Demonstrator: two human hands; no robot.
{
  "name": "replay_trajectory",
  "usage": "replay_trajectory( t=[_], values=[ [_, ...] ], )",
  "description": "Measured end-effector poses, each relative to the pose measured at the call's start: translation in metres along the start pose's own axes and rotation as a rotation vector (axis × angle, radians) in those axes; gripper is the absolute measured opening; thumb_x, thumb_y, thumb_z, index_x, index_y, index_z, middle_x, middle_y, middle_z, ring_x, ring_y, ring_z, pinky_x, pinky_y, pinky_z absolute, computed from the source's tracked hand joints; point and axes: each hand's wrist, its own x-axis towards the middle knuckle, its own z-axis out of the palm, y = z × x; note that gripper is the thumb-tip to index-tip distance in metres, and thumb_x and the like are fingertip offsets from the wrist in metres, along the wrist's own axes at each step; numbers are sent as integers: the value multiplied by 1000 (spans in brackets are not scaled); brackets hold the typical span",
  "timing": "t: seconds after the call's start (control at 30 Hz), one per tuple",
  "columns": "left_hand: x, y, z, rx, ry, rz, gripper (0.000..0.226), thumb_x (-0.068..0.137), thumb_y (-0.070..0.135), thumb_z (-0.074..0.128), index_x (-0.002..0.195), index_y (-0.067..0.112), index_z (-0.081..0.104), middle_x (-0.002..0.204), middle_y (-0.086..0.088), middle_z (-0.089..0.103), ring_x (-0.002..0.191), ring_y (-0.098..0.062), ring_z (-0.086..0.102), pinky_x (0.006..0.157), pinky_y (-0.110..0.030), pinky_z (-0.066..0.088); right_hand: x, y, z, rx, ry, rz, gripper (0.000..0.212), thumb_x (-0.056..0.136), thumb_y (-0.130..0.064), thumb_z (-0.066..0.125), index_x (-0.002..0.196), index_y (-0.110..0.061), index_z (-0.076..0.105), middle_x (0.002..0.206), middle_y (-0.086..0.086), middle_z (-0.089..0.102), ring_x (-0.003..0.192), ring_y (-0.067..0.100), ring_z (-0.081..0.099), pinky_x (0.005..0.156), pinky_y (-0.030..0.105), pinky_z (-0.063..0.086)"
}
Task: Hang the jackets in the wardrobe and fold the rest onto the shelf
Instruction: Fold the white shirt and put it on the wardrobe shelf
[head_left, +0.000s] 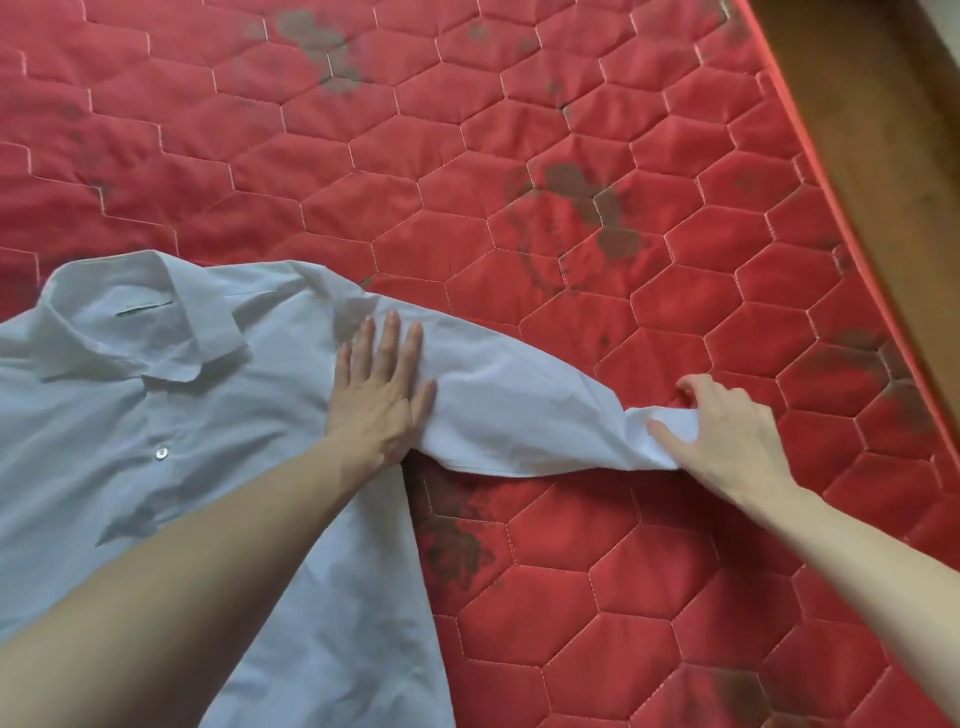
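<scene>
The left forearm (171, 587) crosses nearest the camera, reaching over a pale blue-white shirt (130, 415) of thin, creased woven cloth that lies front up on a red mattress (571, 597). The left hand (382, 392) presses flat on the shirt just beside its shoulder seam, fingers straight and spread, holding nothing. To the right of the shirt's body, its sleeve (519, 410) stretches out across the mattress, and the right hand (727, 434) has its grip closed on the crumpled cuff end, thumb under the cloth. The shirt has a pointed collar (150, 322) and one small pale button (161, 453); no writing can be read. The mattress is satiny, quilted in hexagons with light stitching and dark blotchy stains; beyond its piped edge, right of the shirt, is brown wood (883, 130)
</scene>
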Motion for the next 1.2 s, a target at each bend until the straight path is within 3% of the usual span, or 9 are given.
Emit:
replay_trajectory(
  t=[0.13, 0.3, 0.43, 0.57, 0.67, 0.8, 0.93, 1.07, 1.2],
  values=[
    [1, -2, 6, -38, 38, -1, 73, 104, 61, 14, 164, 32, -14, 173, 2, -24, 158, -25, -26, 128, -47, -14, -1, 24, -10, 107, -228, -66, 35, 92, -44, 73, 74, -20, 56, 53, -4, 56, 67, 22, 58, 67, 35, 35],
    [-1, 5, 6, -48, 123, -5, 74, 101, 57, 15, 167, 23, 10, 176, -8, 2, 161, -31, -5, 130, -50, 0, 18, 49, -45, 511, -199, -18, 41, 100, -20, 65, 66, -11, 44, 40, -3, 42, 33, 17, 43, 34, 34, 30],
    [1, 14, 3, -91, 217, -57, 71, 104, 49, 20, 166, 14, 20, 174, -12, 14, 162, -30, 6, 130, -52, 5, 39, 57, -52, 666, 167, 107, 37, 93, -16, 70, 65, -12, 45, 54, -11, 39, 48, 4, 35, 49, 20, 31],
    [2, 23, 6, -71, 191, -25, 67, 106, 46, 22, 167, 19, 18, 174, -9, 12, 162, -30, 7, 130, -54, 4, 42, 52, -44, 559, -284, 69, 32, 88, -46, 79, 109, -28, 62, 95, -9, 63, 87, 4, 58, 76, 23, 45],
    [3, 23, 11, -31, 159, -11, 66, 109, 46, 28, 168, 24, 9, 176, -7, 3, 162, -29, 0, 129, -55, 2, 40, 51, -34, 246, -350, -75, 30, 80, -41, 87, 94, -23, 67, 103, -3, 58, 100, 25, 50, 92, 41, 44],
    [6, 21, 11, -29, 144, -11, 68, 108, 49, 26, 168, 27, 5, 176, -4, -2, 162, -26, -5, 130, -53, -1, 37, 56, -38, 639, -336, -29, 32, 84, -20, 85, 70, -9, 59, 67, -8, 52, 65, 10, 45, 62, 30, 38],
    [5, 21, 6, -147, 186, -30, 61, 110, 43, 23, 166, 19, 19, 175, -5, 11, 162, -24, 4, 131, -50, 4, 44, 75, -53, 429, -143, -90, 28, 86, -29, 82, 73, -19, 60, 59, -10, 57, 54, 5, 44, 56, 31, 37],
    [-8, 22, 2, -183, 365, -42, 62, 105, 37, 24, 159, 8, 35, 169, -12, 29, 158, -28, 21, 129, -50, 13, 58, 86, -60, 234, 83, -90, 22, 90, -45, 74, 84, -27, 63, 73, -5, 67, 71, 21, 61, 66, 38, 45],
    [-29, 28, 12, -239, 543, -248, 53, 101, 29, 35, 150, 8, 38, 157, -17, 35, 144, -35, 34, 121, -50, 24, 63, 79, -32, -47, 131, 8, 25, 94, -28, 67, 116, -17, 67, 109, 19, 68, 104, 42, 59, 88, 49, 45]
  ],
)
